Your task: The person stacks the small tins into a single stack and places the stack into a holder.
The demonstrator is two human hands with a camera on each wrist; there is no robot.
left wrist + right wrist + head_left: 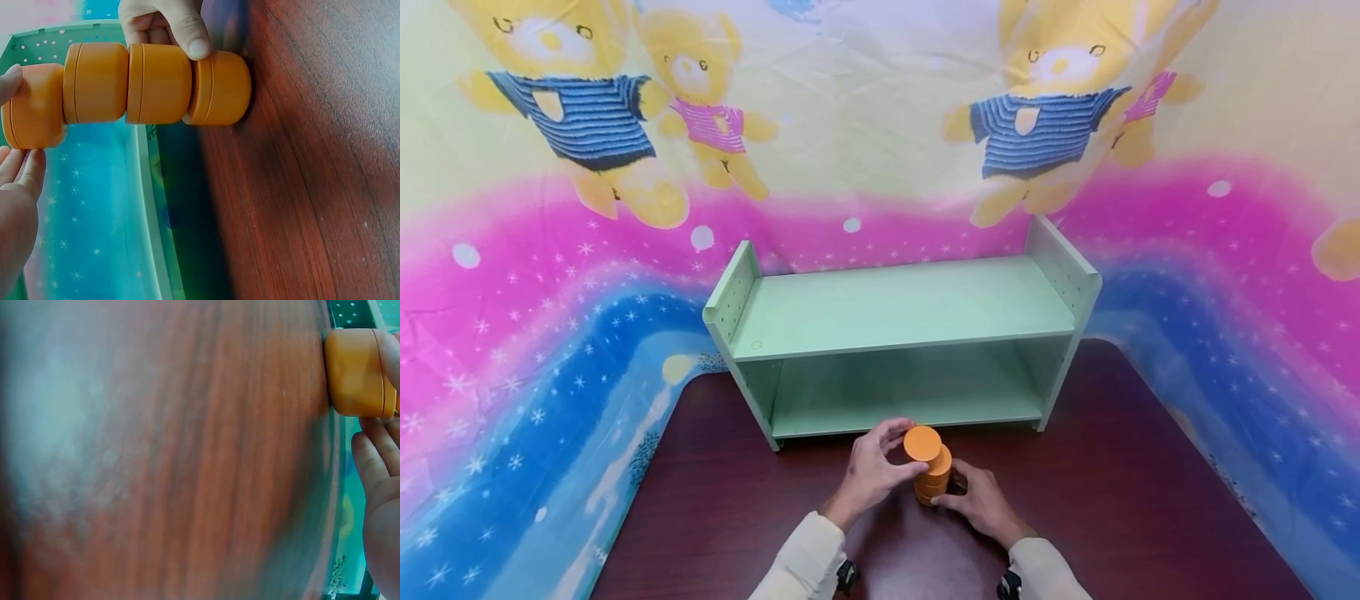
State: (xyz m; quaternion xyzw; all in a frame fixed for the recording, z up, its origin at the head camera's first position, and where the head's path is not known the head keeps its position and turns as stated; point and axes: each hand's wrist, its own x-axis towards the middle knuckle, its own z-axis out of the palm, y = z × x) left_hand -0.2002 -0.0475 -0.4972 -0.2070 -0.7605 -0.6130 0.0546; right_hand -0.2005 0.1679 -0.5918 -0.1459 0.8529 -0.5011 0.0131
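Note:
Several orange round lidded jars stand stacked in a column on the table. My left hand (872, 471) holds the top jar (922, 443) between thumb and fingers. That jar sits a little to the left of the one below it, touching it or nearly so; in the left wrist view the top jar (40, 103) is out of line with the rest. Low on the column, my right hand (985, 502) grips around the lower jars, its thumb near the joint above the bottom jar (224, 87). The right wrist view shows the bottom jar (355, 372) against the tabletop, with the right fingers beside it.
A pale green two-tier shelf (910, 304) with raised side panels stands just behind the stack. The dark red wooden table (715, 500) has a glossy surface. Behind and at both sides hangs a colourful cloth (865, 125) printed with teddy bears.

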